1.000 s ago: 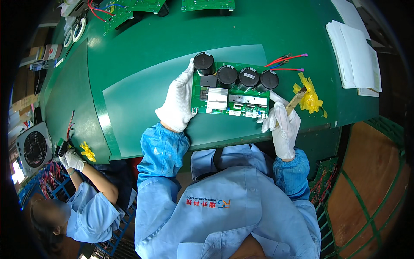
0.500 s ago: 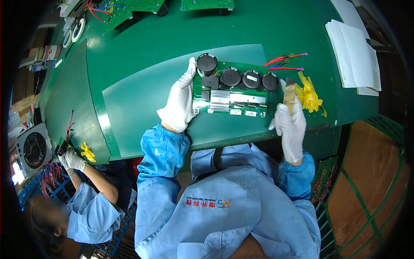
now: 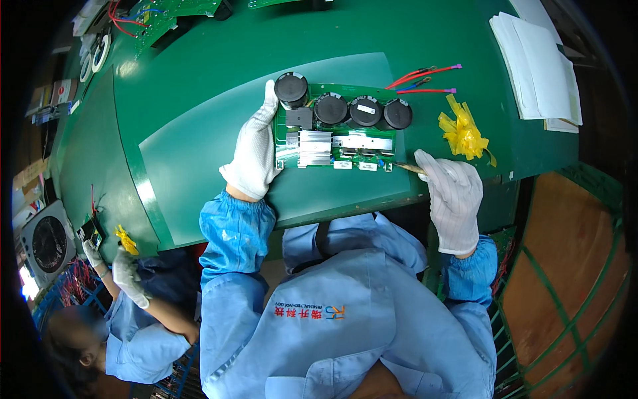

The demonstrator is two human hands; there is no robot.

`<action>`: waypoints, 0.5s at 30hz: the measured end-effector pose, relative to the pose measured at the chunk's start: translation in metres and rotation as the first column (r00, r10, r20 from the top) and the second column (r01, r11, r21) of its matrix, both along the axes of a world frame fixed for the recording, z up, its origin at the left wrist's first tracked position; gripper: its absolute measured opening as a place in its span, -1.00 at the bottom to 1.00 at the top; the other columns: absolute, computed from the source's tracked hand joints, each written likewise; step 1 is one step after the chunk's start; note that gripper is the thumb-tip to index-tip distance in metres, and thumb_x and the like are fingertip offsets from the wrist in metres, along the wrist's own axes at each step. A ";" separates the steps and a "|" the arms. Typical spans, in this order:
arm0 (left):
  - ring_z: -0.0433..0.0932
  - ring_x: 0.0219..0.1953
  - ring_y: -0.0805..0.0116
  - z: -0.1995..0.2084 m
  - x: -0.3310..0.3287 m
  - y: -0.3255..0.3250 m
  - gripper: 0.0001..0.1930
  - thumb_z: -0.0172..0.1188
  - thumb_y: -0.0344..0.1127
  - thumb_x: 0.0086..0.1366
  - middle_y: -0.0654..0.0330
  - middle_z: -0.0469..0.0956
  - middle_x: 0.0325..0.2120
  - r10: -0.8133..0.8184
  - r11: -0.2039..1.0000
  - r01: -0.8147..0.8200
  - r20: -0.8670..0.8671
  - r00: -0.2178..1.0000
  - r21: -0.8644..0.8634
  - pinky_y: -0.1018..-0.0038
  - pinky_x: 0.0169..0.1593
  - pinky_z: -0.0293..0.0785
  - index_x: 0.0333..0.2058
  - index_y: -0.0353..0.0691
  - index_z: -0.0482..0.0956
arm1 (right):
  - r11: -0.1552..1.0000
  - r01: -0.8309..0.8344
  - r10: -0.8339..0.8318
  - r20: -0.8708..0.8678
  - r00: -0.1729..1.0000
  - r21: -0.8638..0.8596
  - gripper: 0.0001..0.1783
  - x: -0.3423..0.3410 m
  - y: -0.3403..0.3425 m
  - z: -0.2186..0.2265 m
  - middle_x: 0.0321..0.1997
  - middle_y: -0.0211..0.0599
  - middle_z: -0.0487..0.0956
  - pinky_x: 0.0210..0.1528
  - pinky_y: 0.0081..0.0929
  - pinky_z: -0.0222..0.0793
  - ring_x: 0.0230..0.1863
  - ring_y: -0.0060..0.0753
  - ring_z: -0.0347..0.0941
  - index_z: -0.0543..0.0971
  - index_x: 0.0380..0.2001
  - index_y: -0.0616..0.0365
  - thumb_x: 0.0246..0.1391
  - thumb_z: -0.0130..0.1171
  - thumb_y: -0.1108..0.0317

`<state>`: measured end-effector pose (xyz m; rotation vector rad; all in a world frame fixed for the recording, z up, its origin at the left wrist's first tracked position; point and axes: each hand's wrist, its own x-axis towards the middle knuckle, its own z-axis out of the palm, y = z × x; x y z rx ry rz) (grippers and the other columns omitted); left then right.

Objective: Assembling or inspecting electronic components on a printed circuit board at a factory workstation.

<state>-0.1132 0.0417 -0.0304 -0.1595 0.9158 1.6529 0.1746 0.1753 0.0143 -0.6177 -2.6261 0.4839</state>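
Note:
My gloved left hand (image 3: 251, 156) grips the left edge of a green circuit board (image 3: 318, 161), its thumb up beside a tall black capacitor (image 3: 291, 89). More black round capacitors stand along the board's far side, with a silver finned heatsink (image 3: 315, 147) nearer me. My gloved right hand (image 3: 456, 193) is closed on a small tan flat brush (image 3: 413, 169), seen edge-on. Its thin tip is at the board's near right corner; whether it touches cannot be told. Red and blue wires (image 3: 425, 81) with end terminals extend from behind the board's far right.
Beyond my right hand lies a crumpled yellow bundle (image 3: 463, 130). White papers (image 3: 531, 73) sit at the far right, and other circuit boards (image 3: 183, 8) at the far edge. A translucent sheet (image 3: 193, 159) covers part of the green table. At left, a co-worker's gloved hands (image 3: 127, 274) are near another board.
My right hand has turned the brush from upright to pointing left, bringing its tip to the board's near right corner. My left hand still holds the board. The whole view has shifted slightly.

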 end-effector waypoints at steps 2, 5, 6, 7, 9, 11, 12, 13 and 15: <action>0.56 0.02 0.26 0.005 0.003 0.001 -0.55 -0.09 -0.09 0.53 0.12 0.48 0.09 0.026 0.999 -0.027 -0.010 1.000 -0.036 0.28 0.05 0.59 0.25 -0.20 0.30 | 1.000 -0.001 0.001 0.015 1.000 0.013 -0.56 -0.004 -0.003 -0.001 -0.18 -0.35 0.64 -0.16 -0.32 0.40 -0.23 -0.28 0.53 0.64 -0.03 0.10 -0.06 0.24 0.57; 0.54 0.06 0.26 0.001 0.000 0.000 -0.55 -0.11 -0.13 0.53 0.15 0.44 0.13 -0.007 1.000 0.007 0.013 1.000 -0.002 0.28 0.09 0.57 0.29 -0.16 0.25 | 0.998 -0.004 0.002 0.027 1.000 0.055 -0.56 -0.009 -0.002 0.000 -0.26 -0.36 0.61 -0.20 -0.31 0.37 -0.28 -0.28 0.50 0.64 -0.02 0.10 -0.06 0.24 0.53; 0.54 0.06 0.26 0.001 0.001 0.001 -0.55 -0.10 -0.13 0.53 0.15 0.44 0.13 -0.001 1.000 0.001 -0.001 1.000 -0.017 0.28 0.09 0.57 0.30 -0.16 0.25 | 0.996 -0.003 0.001 0.027 1.000 0.084 -0.56 -0.010 -0.002 -0.001 -0.28 -0.36 0.60 -0.21 -0.31 0.37 -0.30 -0.28 0.49 0.64 -0.02 0.10 -0.06 0.23 0.52; 0.54 0.06 0.26 0.002 0.002 0.002 -0.54 -0.10 -0.13 0.53 0.15 0.44 0.13 0.007 0.999 -0.008 -0.016 1.000 -0.031 0.28 0.09 0.58 0.30 -0.16 0.24 | 0.993 -0.005 0.002 0.026 1.000 0.115 -0.56 -0.012 -0.003 -0.001 -0.29 -0.36 0.59 -0.23 -0.31 0.36 -0.31 -0.28 0.48 0.64 -0.02 0.11 -0.06 0.22 0.51; 0.54 0.06 0.26 0.002 0.003 0.002 -0.54 -0.10 -0.13 0.53 0.15 0.44 0.13 0.016 0.999 -0.017 -0.030 0.999 -0.048 0.29 0.09 0.58 0.30 -0.15 0.24 | 0.989 -0.011 0.006 0.033 0.999 0.147 -0.55 -0.013 -0.002 -0.002 -0.30 -0.37 0.58 -0.25 -0.31 0.35 -0.33 -0.29 0.47 0.64 -0.01 0.11 -0.06 0.20 0.50; 0.54 0.06 0.26 0.002 0.003 0.001 -0.54 -0.10 -0.13 0.53 0.15 0.44 0.13 0.017 0.998 -0.019 -0.030 0.999 -0.052 0.29 0.09 0.58 0.31 -0.15 0.24 | 0.988 -0.019 0.012 0.049 0.999 0.154 -0.54 -0.013 -0.001 -0.002 -0.29 -0.38 0.57 -0.26 -0.31 0.34 -0.33 -0.31 0.47 0.64 -0.01 0.11 -0.07 0.18 0.49; 0.54 0.06 0.26 0.003 0.003 0.002 -0.54 -0.10 -0.13 0.53 0.15 0.44 0.14 0.011 0.999 -0.012 -0.026 1.000 -0.047 0.29 0.09 0.58 0.31 -0.15 0.23 | 0.985 -0.029 0.020 0.049 0.999 0.172 -0.53 -0.013 -0.001 -0.003 -0.29 -0.39 0.56 -0.26 -0.31 0.34 -0.33 -0.31 0.47 0.64 0.00 0.11 -0.08 0.18 0.49; 0.54 0.07 0.26 0.005 0.003 0.002 -0.53 -0.10 -0.13 0.53 0.15 0.44 0.14 0.003 0.999 -0.004 -0.021 1.000 -0.040 0.29 0.09 0.58 0.31 -0.15 0.22 | 0.981 -0.038 0.028 0.050 0.998 0.191 -0.52 -0.012 0.000 -0.004 -0.28 -0.39 0.56 -0.26 -0.31 0.34 -0.33 -0.32 0.47 0.63 0.00 0.10 -0.08 0.18 0.49; 0.54 0.07 0.26 0.006 0.003 0.003 -0.53 -0.11 -0.14 0.53 0.15 0.44 0.14 -0.006 0.999 0.006 -0.008 1.000 -0.037 0.28 0.09 0.58 0.32 -0.14 0.21 | 0.975 -0.047 0.036 0.056 0.998 0.218 -0.51 -0.012 0.000 -0.005 -0.28 -0.39 0.55 -0.26 -0.31 0.34 -0.33 -0.32 0.46 0.63 0.01 0.10 -0.09 0.17 0.50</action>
